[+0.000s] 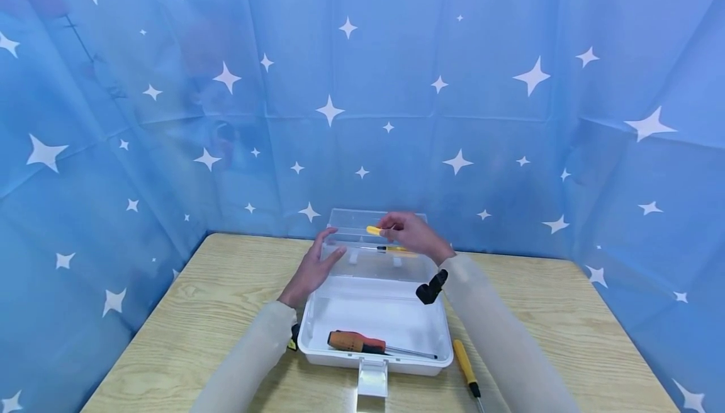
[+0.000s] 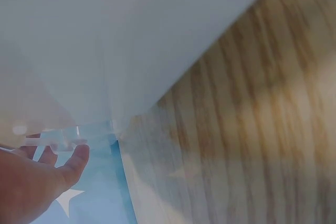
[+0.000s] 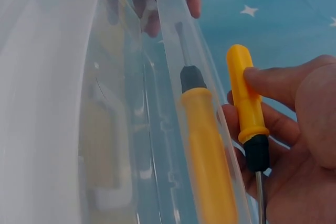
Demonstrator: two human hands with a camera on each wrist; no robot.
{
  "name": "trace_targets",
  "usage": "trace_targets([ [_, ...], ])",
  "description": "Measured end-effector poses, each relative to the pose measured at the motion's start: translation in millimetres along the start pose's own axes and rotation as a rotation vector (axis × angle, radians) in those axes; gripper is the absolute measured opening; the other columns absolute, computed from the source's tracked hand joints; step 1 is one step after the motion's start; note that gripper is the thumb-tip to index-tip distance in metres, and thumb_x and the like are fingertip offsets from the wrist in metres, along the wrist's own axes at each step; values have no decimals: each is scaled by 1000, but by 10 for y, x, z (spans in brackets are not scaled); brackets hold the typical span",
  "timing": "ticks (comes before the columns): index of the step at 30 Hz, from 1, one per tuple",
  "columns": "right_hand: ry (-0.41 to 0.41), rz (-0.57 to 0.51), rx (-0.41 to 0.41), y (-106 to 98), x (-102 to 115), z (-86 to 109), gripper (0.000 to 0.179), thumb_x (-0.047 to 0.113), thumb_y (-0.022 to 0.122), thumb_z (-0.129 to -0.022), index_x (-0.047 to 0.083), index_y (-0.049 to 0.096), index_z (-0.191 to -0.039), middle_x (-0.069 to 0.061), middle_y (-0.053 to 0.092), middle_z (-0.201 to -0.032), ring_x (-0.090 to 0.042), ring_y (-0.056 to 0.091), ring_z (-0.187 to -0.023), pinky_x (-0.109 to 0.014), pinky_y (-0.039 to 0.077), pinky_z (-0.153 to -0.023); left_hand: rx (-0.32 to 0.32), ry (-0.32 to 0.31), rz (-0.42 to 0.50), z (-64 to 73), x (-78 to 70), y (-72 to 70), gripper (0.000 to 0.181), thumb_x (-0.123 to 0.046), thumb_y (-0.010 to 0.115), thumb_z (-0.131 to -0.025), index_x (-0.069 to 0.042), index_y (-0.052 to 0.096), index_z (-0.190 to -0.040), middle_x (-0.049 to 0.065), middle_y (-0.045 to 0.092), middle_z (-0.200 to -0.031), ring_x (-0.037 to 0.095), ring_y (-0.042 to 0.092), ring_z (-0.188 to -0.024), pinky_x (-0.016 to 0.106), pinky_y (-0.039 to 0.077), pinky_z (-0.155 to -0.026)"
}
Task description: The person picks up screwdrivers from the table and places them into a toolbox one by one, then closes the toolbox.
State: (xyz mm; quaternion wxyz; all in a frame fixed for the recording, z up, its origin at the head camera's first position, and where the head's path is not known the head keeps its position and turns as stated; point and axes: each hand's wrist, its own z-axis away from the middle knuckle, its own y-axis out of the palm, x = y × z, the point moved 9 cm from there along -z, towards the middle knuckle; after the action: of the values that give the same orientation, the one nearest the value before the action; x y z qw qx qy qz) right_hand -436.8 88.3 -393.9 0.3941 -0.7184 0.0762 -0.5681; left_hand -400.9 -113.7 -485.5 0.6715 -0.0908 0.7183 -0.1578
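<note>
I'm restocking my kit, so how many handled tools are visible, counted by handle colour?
Yellow: 3 (held tool in the right hand, second tool in the clear lid, third tool on the table)
Orange: 1 (orange-handled tool in the white box)
Red: 1 (red-handled tool in the same box)
Total: 5

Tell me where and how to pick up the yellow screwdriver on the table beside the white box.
Take the yellow screwdriver by its thick handle, probably best from above, closing across it: it lies flat on the table, the handle is fatter than the shaft, and the white box stands close on its left.
</note>
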Motion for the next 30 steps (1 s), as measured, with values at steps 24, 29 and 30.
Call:
trace_targets([
  [24, -20, 36, -4, 106, -21, -2, 13, 13, 63, -98, 14, 70, -109, -4, 66, -102, -20, 59, -88, -36, 54, -85, -6, -7, -8, -5, 8, -5, 70, -72, 55, -87, -48, 30, -148, 3, 21, -164, 39, 27, -147, 69, 31, -108],
  [29, -18, 37, -9, 114, -12, 12, 12, 13, 63, -98, 14, 70, -108, -4, 66, -102, -20, 58, -88, -35, 54, -84, -5, -6, 0, -3, 6, -5, 69, -70, 55, -88, -47, 30, -148, 3, 21, -164, 39, 27, -147, 69, 32, -108],
  [30, -18, 39, -9, 116, -8, 14, 12, 13, 63, -98, 14, 70, -108, -4, 66, -102, -20, 59, -87, -35, 54, -83, -4, -6, 0, -1, 5, -5, 69, -70, 55, -88, -47, 30, -148, 3, 21, -164, 39, 27, -147, 69, 32, -108],
])
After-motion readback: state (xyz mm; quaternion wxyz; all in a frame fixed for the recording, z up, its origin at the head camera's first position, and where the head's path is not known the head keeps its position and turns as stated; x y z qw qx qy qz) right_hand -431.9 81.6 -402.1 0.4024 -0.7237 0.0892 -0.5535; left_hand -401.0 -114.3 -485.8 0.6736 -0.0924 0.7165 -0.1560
